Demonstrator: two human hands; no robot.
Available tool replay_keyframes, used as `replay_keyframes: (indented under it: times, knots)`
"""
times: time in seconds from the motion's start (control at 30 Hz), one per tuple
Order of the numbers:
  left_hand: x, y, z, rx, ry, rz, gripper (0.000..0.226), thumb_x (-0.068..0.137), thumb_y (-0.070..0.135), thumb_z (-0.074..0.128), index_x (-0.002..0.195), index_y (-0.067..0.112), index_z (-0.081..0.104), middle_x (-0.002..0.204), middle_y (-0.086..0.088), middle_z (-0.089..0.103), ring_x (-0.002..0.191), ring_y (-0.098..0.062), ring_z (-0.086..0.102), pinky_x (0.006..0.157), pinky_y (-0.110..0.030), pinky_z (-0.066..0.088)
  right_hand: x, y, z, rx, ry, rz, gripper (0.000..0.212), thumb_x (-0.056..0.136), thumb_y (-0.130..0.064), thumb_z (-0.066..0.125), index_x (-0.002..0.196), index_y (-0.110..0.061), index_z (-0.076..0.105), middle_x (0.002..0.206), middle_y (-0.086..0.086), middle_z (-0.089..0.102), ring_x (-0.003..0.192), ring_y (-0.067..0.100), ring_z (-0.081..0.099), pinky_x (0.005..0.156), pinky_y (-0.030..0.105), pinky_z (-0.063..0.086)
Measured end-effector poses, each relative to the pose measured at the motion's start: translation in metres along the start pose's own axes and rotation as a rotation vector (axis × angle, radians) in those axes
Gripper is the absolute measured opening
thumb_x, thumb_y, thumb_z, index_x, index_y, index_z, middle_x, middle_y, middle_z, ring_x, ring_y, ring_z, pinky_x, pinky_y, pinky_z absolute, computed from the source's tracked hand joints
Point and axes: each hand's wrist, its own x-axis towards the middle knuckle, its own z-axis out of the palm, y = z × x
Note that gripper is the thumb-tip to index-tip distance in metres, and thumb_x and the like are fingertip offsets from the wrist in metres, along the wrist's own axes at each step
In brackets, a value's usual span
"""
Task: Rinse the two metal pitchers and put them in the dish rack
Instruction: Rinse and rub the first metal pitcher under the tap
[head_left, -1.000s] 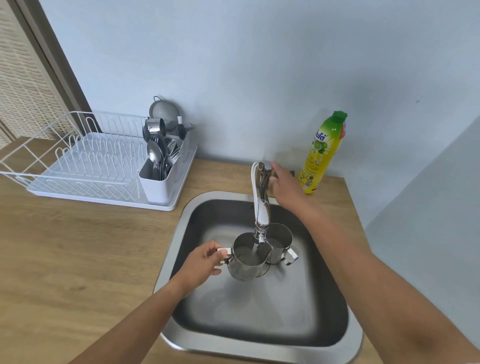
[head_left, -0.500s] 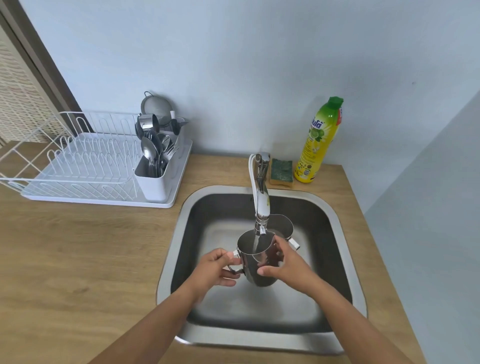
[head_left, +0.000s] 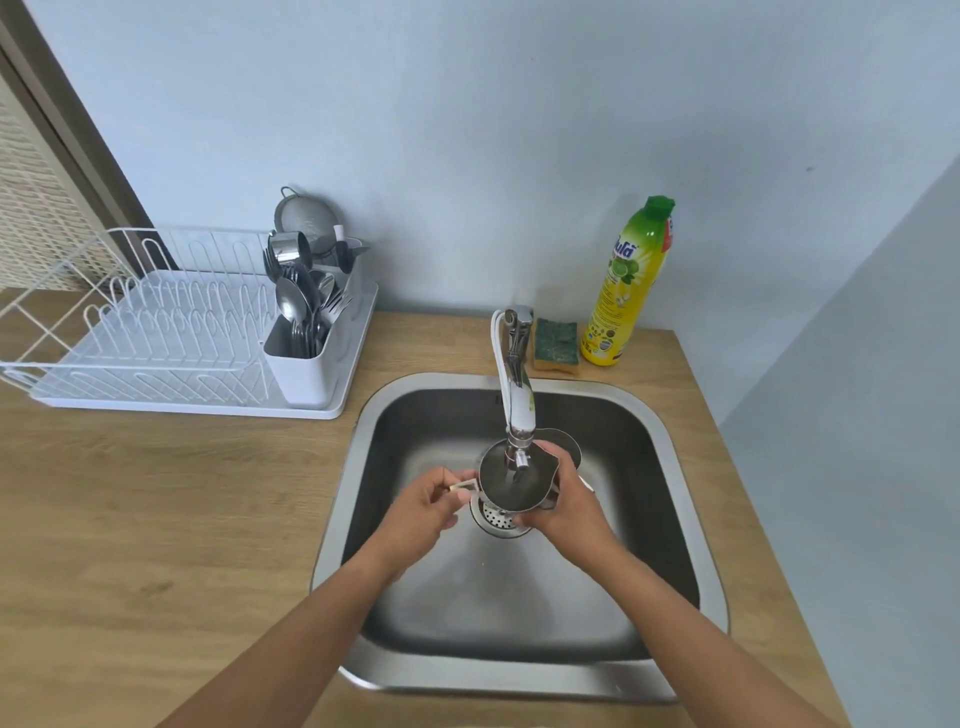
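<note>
We see one steel sink (head_left: 336, 519) containing two metal pitchers. The near pitcher (head_left: 497, 486) is held up under the spout of the single faucet (head_left: 517, 395), its mouth tilted toward us. The far pitcher (head_left: 567, 442) sits just behind it, mostly hidden. Our left hand (head_left: 426, 506) pinches the near pitcher's handle (head_left: 461, 487) and our right hand (head_left: 567, 501) wraps its body, so both hands clamp one vessel. Whether it contains water we cannot tell. One drain strainer (head_left: 494, 518) shows beneath. On the wooden counter (head_left: 156, 519), left of the sink, stands one white dish rack (head_left: 156, 332); its one caddy (head_left: 306, 376) holds cutlery (head_left: 291, 304) and a small metal cup (head_left: 285, 247). One green sponge (head_left: 557, 344) and one yellow bottle (head_left: 626, 291) stand beside the faucet.
</note>
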Motion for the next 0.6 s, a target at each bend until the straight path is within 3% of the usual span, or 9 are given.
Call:
replay_keyframes:
  times: [0.07,0.17,0.3,0.4,0.43,0.53,0.6]
  knots:
    - [-0.004,0.008,-0.007,0.119,0.049,0.071,0.021,0.095,0.011,0.059,0.076,0.017,0.054,0.114,0.019,0.07,0.076,-0.006,0.059,0.073,-0.026,0.047,0.005,0.0,0.006,0.057,-0.015,0.017,0.087,0.066,0.003,0.085,0.121,-0.049,0.041,0.117,-0.018,0.06,0.108,0.008,0.062,0.083,0.013,0.051]
    - [-0.011,0.019,-0.016,0.376,0.124,0.113,0.02,0.096,0.023,0.059,0.078,0.032,0.056,0.102,0.027,0.07,0.085,-0.007,0.064,0.078,-0.029,0.05,0.01,-0.004,0.016,0.122,-0.049,0.045,0.085,0.067,0.006,0.084,0.13,-0.031,0.04,0.114,-0.014,0.06,0.103,0.006,0.06,0.072,0.004,0.047]
    - [-0.021,0.03,-0.023,0.685,0.219,0.145,0.01,0.098,0.036,0.053,0.089,0.031,0.054,0.09,0.012,0.068,0.079,-0.012,0.062,0.072,-0.035,0.052,0.013,-0.007,0.027,0.172,-0.138,0.11,0.081,0.066,-0.004,0.088,0.131,-0.021,0.044,0.121,-0.002,0.065,0.112,0.014,0.061,0.086,0.013,0.049]
    - [-0.024,0.034,-0.03,0.851,0.281,0.166,0.016,0.1,0.041,0.043,0.094,0.03,0.052,0.082,0.008,0.067,0.074,-0.018,0.062,0.066,-0.035,0.048,0.013,-0.006,0.034,0.147,-0.235,0.148,0.09,0.05,-0.038,0.097,0.127,-0.021,0.052,0.12,0.001,0.07,0.113,0.02,0.066,0.101,0.043,0.052]
    - [-0.024,0.033,-0.034,0.885,0.295,0.163,0.017,0.101,0.042,0.041,0.095,0.031,0.052,0.081,0.008,0.068,0.074,-0.018,0.062,0.065,-0.034,0.048,0.012,-0.005,0.034,0.144,-0.266,0.161,0.093,0.048,-0.045,0.096,0.127,-0.022,0.053,0.12,0.001,0.069,0.113,0.02,0.066,0.1,0.046,0.053]
    - [-0.022,0.026,-0.041,0.892,0.276,0.11,0.022,0.101,0.045,0.038,0.095,0.03,0.053,0.079,0.007,0.069,0.071,-0.016,0.065,0.067,-0.035,0.053,0.001,-0.012,0.032,0.141,-0.314,0.194,0.087,0.055,-0.045,0.092,0.128,-0.027,0.05,0.121,-0.004,0.066,0.113,0.018,0.063,0.089,0.037,0.058]
    - [-0.022,0.02,-0.04,0.733,0.216,0.039,0.022,0.1,0.044,0.041,0.091,0.028,0.055,0.08,0.008,0.072,0.069,-0.014,0.07,0.07,-0.039,0.058,-0.006,-0.011,0.03,0.138,-0.318,0.212,0.086,0.053,-0.048,0.09,0.126,-0.03,0.048,0.12,-0.005,0.066,0.111,0.016,0.062,0.082,0.036,0.058]
